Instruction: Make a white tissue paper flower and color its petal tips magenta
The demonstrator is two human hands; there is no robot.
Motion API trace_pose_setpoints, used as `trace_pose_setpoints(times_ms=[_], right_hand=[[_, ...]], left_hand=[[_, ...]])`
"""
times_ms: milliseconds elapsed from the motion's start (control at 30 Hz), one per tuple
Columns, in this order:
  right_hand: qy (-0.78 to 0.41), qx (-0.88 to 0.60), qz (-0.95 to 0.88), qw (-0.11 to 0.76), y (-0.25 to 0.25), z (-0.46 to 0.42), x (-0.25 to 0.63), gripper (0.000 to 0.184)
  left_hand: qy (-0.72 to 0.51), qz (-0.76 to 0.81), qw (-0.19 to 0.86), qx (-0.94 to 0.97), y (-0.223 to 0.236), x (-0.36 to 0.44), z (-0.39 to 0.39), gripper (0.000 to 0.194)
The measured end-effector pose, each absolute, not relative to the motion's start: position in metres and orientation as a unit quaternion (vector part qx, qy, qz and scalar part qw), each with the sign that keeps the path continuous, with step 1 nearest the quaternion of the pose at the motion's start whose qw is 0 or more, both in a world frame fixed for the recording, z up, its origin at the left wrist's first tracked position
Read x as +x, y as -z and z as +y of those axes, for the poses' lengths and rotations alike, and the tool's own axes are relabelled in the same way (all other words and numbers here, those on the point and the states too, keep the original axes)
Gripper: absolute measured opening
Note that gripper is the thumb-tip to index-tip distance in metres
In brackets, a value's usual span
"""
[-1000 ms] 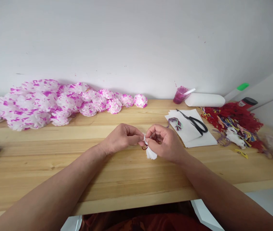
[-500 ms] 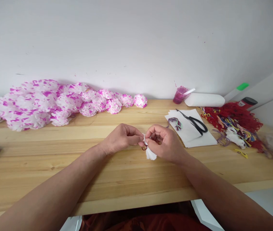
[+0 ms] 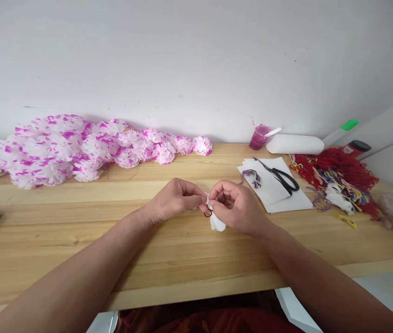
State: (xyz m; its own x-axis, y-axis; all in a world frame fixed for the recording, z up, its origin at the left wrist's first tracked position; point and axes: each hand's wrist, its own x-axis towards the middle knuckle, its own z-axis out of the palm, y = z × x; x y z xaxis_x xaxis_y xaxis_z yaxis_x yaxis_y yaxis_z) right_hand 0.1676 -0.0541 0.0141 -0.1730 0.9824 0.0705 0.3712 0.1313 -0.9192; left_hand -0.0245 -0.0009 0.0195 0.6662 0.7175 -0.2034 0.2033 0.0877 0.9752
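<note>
Over the table (image 3: 61, 236), the left hand (image 3: 175, 201) and right hand (image 3: 236, 206) pinch the white paper (image 3: 217, 225), gathered narrow above, fanned in pleats below, dark-red yarn (image 3: 208, 213) looping beside its middle.

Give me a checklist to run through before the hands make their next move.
1. Left hand pinching the folded white paper near its upper end: ok.
2. Right hand gripping the yarn: cannot tell; its fingertips are pinched together at the paper, but what they hold is hidden.
3. Dark red yarn knotted tight: cannot tell; a loop shows, but fingers cover the rest.
4. Scissors uncovered: ok, lying on the white sheets.
5. Cup of pink liquid apart from the sheets: ok.
</note>
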Motion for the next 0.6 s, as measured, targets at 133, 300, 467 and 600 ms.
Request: trace_pose_setpoints(times_ms=[133, 300, 467, 600], right_hand=[[-0.407, -0.514, -0.652, 0.382, -0.0129, -0.0538, 0.1676, 0.007], [-0.404, -0.515, -0.652, 0.383, -0.0131, -0.0537, 0.1670, 0.007], [-0.402, -0.515, -0.653, 0.383, -0.0139, -0.0541, 0.1666, 0.007], [-0.407, -0.517, -0.649, 0.382, -0.0147, -0.0541, 0.1661, 0.007]], left_hand=[[-0.196, 0.362, 0.638, 0.650, -0.0181, -0.0248, -0.0004, 0.019], [-0.194, 0.365, 0.634, 0.653, -0.0170, -0.0251, 0.0003, 0.019], [-0.196, 0.361, 0.643, 0.646, -0.0162, -0.0258, 0.0008, 0.017], [-0.198, 0.356, 0.651, 0.640, -0.0160, -0.0253, 0.0008, 0.014]])
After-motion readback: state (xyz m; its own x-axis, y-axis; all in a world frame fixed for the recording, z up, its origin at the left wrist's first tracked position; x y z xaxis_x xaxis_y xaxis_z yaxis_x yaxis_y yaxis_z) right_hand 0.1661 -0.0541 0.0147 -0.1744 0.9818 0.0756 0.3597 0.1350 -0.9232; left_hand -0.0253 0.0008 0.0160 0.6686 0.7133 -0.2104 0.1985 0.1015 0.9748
